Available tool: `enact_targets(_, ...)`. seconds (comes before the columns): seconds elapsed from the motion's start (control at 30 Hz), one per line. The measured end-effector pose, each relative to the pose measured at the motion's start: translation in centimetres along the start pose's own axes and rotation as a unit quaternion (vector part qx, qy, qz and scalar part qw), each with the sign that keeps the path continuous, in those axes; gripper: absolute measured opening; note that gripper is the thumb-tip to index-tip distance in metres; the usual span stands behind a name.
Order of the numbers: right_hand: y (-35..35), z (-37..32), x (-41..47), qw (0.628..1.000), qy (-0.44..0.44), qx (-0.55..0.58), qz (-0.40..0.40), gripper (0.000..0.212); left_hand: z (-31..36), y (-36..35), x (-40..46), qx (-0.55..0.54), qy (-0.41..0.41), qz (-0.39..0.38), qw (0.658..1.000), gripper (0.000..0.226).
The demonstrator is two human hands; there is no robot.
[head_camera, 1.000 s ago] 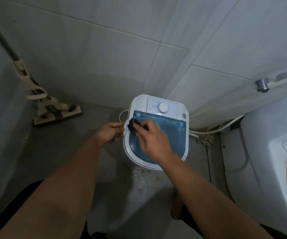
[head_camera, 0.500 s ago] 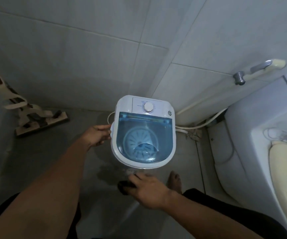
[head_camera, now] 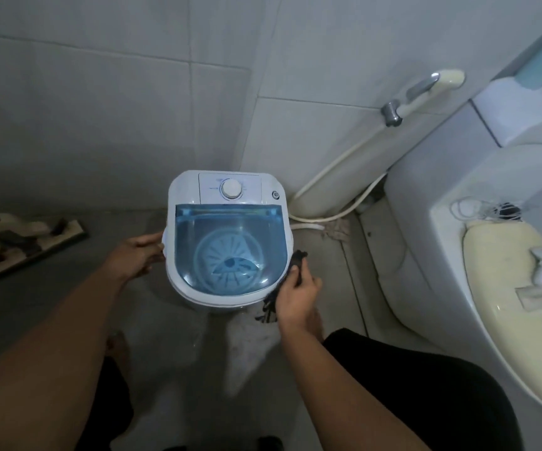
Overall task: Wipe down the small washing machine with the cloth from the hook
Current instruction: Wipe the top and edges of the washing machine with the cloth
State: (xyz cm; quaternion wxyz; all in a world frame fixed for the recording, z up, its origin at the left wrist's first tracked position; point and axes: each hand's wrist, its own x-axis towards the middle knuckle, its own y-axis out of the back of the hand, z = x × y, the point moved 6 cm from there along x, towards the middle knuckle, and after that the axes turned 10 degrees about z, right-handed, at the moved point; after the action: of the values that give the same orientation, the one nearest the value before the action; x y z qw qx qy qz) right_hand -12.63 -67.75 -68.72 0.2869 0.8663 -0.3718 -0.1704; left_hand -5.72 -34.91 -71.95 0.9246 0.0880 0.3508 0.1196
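**Washer wipe, right flank**

Floor (head_camera: 178, 353) was bare grey concrete, damp and streaked in front of the machine; walls (head_camera: 100, 109) were large pale grey tiles meeting in a corner behind it. Small white plastic washing machine with a translucent blue lid (head_camera: 229, 242) stood on the floor near that corner, round white dial (head_camera: 231, 189) at its back edge. White toilet with a cream seat lid (head_camera: 503, 288) filled the right side, near the machine, with a strip of floor between them. Pale hose (head_camera: 334, 177) ran down the wall to the floor behind that strip. Flat mop head with patterned cloth (head_camera: 25, 245) lay on the floor at left, well apart from the machine. Open floor lay left and front of the machine.

Left hand (head_camera: 134, 258) was curled loosely, fingers touching the machine's left rim. Right hand (head_camera: 297, 294) was closed around a dark, frayed cloth (head_camera: 295, 263), pressing it against the machine's right side just below the lid edge; loose threads hung under the hand. Dark shorts showed on both legs at bottom.
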Motion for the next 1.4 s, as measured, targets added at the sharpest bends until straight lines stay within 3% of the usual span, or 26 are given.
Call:
enact_targets(0.1,1.4,-0.1,-3.6,0.997,-0.001,0.024,0.074,0.040,-0.2,0.1,0.0,-0.001,0.016,-0.004,1.000,0.030)
enact_targets(0.2,2.2,1.8,-5.3,0.999,-0.047,0.019,0.004,0.039,-0.1,0.2,0.0,0.013,0.019,-0.011,1.000,0.025)
enact_targets(0.27,1.9,2.5,-4.3,1.000,-0.021,-0.009,-0.017,0.042,0.0,0.1,0.0,0.021,0.012,-0.013,1.000,0.028)
enact_targets(0.43,1.3,2.6,2.0,0.995,-0.067,0.023,0.072,0.041,0.0,0.5,-0.2,0.028,0.007,-0.009,1.000,0.030)
enact_targets(0.5,0.6,0.9,4.4,0.998,-0.026,0.033,0.042,0.041,0.1,0.6,-0.3,0.028,0.007,-0.009,1.000,0.032)
enact_targets(0.63,-2.7,-2.1,6.4,0.987,0.124,-0.082,-0.056,0.041,0.2,0.6,-0.5,0.029,0.007,-0.005,1.000,0.021)
enact_targets(0.8,-5.1,-5.3,9.2,0.972,0.200,-0.104,-0.066,0.041,0.9,0.6,-0.9,0.024,-0.019,-0.001,1.000,0.020)
enact_targets(1.13,-11.0,-11.6,13.5,0.947,0.273,-0.158,-0.059,0.039,1.0,0.7,-0.6,0.015,-0.032,-0.005,0.999,0.025)
enact_targets(1.33,-10.2,-11.2,12.4,0.914,0.358,-0.177,-0.065,0.036,0.7,1.0,-0.2,0.009,-0.025,-0.015,1.000,0.028)
enact_targets(1.4,-9.6,-10.7,13.2,0.908,0.348,-0.211,-0.098,0.035,0.5,1.2,-0.2,0.010,-0.024,-0.015,1.000,0.027)
